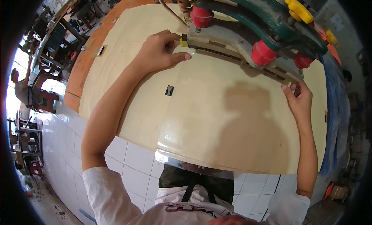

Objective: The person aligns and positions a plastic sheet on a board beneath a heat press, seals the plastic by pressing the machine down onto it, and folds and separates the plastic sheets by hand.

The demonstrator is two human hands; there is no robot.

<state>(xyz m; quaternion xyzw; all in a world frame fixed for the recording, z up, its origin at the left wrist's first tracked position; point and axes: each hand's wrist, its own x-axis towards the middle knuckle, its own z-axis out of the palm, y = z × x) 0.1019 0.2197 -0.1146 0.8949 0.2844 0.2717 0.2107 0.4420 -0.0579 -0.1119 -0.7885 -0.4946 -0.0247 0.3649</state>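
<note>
A green cast machine frame [255, 17] with red knobs [264, 53] reaches over the pale tabletop. Beneath its grey plate [217, 36] runs a long slotted metal bar [221, 53]. At the bar's left end my left hand [161, 52] has its thumb stretched out and apart from the forefinger. That forefinger reaches the end beside a small yellow piece [183, 42], its tip partly hidden. My right hand [300, 96] is at the bar's right end, thumb and fingers curled in close; whatever lies between them is hidden. A small black rectangular piece [169, 90] lies on the tabletop.
The pale sheet-covered tabletop [186, 124] has an orange-brown wooden border [83, 71] at left. A yellow knob [299, 9] tops the machine. Blue sheeting [336, 108] hangs at the right edge. Far left, another person [31, 89] sits on a red stool [48, 101].
</note>
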